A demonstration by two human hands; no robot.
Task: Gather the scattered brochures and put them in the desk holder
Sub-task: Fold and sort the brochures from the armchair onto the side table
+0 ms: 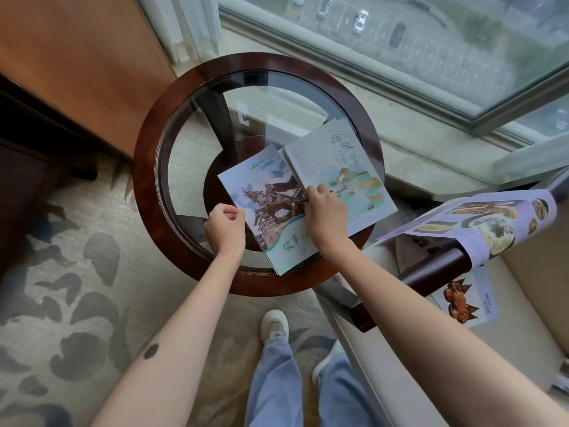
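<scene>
Two brochures lie side by side on a round glass-topped table (147, 167). The left brochure (268, 192) shows a horse-and-rider statue. The right one is a pale brochure (341, 152) with green characters and a painted bridge. My left hand (224, 224) pinches the statue brochure's left edge between thumb and curled fingers. My right hand (323, 211) rests where the two brochures meet, its fingers curled at the pale brochure's left edge. No desk holder is in view.
An open food magazine (480, 223) hangs over the dark wooden arm of a cream armchair (385, 349) at the right. A leaflet with a crab picture (468, 300) lies on its seat. A window runs behind the table, and wooden furniture stands at the left.
</scene>
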